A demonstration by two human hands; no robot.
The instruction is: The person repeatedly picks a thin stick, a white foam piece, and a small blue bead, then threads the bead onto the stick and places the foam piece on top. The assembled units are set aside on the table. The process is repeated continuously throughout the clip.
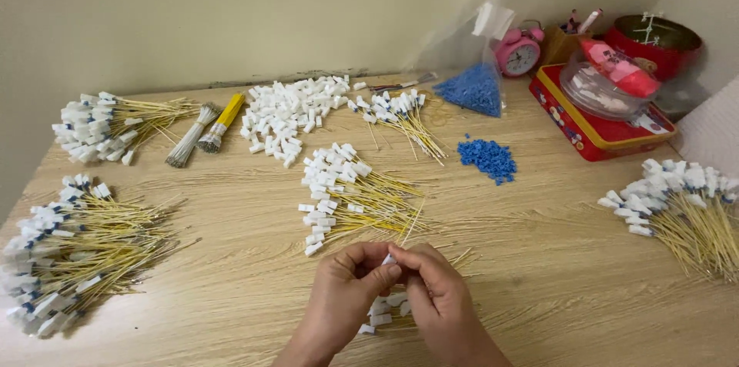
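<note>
Wooden table: L hand & R hand fingertip-to-fingertip, pinching white connector.

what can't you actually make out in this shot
- Head view: the small white piece pinched between left hand and right hand; the fingers cover most of it.
- White connectors under the hands: partly hidden by the hands.
- Right bundle of yellow wires: cut off by the right edge.
- Pink clock: face too small to read.

Head camera looks down, fairly near, over the table.
</note>
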